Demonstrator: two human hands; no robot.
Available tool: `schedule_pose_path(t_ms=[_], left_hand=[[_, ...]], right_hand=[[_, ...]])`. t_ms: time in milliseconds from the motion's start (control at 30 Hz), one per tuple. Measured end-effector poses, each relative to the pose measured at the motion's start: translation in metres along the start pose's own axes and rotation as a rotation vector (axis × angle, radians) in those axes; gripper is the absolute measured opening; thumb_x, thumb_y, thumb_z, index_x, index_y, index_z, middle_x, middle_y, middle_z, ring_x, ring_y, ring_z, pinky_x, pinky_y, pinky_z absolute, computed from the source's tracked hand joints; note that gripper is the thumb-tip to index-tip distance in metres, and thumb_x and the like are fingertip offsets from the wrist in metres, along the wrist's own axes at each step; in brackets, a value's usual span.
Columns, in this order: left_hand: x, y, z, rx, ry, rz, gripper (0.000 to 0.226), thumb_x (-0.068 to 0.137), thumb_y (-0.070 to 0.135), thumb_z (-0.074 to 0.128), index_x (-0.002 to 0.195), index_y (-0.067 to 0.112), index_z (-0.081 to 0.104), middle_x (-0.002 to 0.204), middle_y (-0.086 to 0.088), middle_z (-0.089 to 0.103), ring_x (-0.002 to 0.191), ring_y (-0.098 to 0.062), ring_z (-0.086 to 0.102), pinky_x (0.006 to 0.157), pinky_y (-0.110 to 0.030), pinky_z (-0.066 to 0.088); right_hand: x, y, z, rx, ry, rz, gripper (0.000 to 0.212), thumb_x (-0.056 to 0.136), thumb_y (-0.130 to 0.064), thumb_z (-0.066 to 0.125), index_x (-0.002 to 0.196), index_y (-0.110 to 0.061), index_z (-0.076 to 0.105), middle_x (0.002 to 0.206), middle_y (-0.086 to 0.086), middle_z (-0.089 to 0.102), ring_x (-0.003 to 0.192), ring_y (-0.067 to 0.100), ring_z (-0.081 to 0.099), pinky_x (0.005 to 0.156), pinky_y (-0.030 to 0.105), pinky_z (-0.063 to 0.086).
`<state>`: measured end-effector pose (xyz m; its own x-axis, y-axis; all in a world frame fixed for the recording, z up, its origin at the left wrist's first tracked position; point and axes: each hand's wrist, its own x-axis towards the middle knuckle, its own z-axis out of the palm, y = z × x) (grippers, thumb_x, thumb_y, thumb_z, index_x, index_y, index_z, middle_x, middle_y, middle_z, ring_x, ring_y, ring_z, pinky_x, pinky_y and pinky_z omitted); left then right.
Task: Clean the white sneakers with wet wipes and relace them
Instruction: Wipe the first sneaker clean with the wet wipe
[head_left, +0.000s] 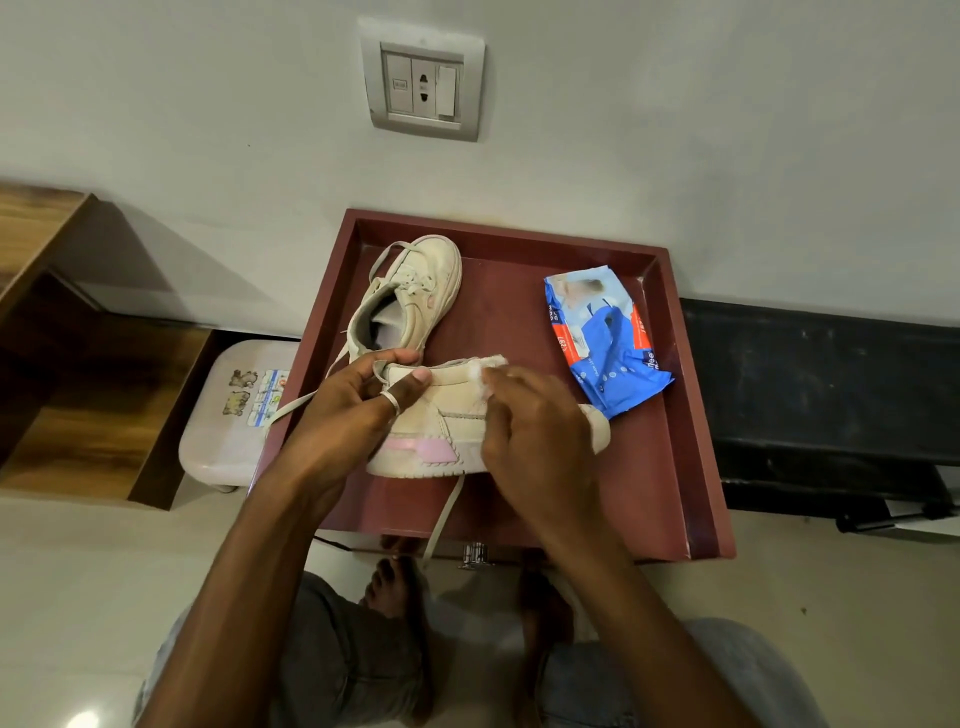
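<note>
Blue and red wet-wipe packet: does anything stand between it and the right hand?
Nothing visible does. The blue and red wet-wipe packet lies on the maroon tray, close beside the right hand, which holds a white wipe against the cream sneaker.

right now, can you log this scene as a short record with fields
left grip: pinches the near sneaker at its heel
right grip: presses a wipe on that sneaker's side
far sneaker: on the tray, back left
lace: loose, hangs over the tray's front edge
pack: on the tray, back right
stool: left of the tray
</note>
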<state>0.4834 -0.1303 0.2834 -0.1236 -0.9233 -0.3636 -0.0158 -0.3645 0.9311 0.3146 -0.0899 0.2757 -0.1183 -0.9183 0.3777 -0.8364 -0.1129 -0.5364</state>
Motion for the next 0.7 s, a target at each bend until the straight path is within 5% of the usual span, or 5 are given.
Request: schedule_pose_path(t_ms=[100,300,467,633,700], left_hand=[[0.000,0.000,0.001,-0.010,-0.008,0.009,0.025,0.092,0.026,0.072,0.117,0.028,0.071,0.108,-0.001,0.078,0.102,-0.019,0.074,0.085,-0.037,0.059],[0.000,0.001,0.003,-0.053,0.031,0.003,0.021,0.090,0.023,0.072,0.111,0.023,0.073,0.105,-0.004,0.078,0.095,-0.022,0.075,0.076,-0.035,0.059],[0.001,0.001,0.004,-0.056,0.030,-0.011,0.020,0.090,0.022,0.074,0.110,0.022,0.073,0.105,-0.006,0.078,0.096,-0.023,0.075,0.079,-0.039,0.061],[0.000,0.002,0.004,-0.074,0.031,-0.004,0.023,0.090,0.019,0.072,0.112,0.017,0.072,0.100,-0.007,0.078,0.087,-0.021,0.076,0.065,-0.031,0.059],[-0.001,0.002,0.004,-0.072,0.031,-0.007,0.023,0.090,0.019,0.072,0.112,0.017,0.072,0.100,-0.006,0.079,0.089,-0.022,0.076,0.065,-0.031,0.060]], right_hand=[[0.002,0.003,-0.003,-0.005,0.040,0.072,0.026,0.087,-0.006,0.059,0.108,-0.006,0.072,0.102,0.007,0.073,0.089,0.024,0.067,0.075,0.039,0.058],[-0.008,-0.017,0.001,-0.011,-0.071,-0.196,0.031,0.088,-0.005,0.052,0.114,-0.002,0.070,0.110,0.010,0.069,0.104,0.025,0.062,0.090,0.034,0.053],[0.002,0.003,-0.004,-0.013,0.024,0.048,0.027,0.087,-0.004,0.059,0.111,-0.005,0.072,0.105,0.009,0.071,0.095,0.023,0.067,0.078,0.035,0.057],[-0.013,-0.021,0.002,-0.056,-0.072,-0.225,0.032,0.090,-0.008,0.050,0.115,-0.001,0.069,0.110,0.012,0.068,0.103,0.026,0.061,0.091,0.034,0.053],[-0.006,-0.014,0.000,-0.033,-0.073,-0.201,0.030,0.089,-0.006,0.053,0.113,-0.003,0.071,0.107,0.010,0.069,0.101,0.023,0.061,0.087,0.031,0.054]])
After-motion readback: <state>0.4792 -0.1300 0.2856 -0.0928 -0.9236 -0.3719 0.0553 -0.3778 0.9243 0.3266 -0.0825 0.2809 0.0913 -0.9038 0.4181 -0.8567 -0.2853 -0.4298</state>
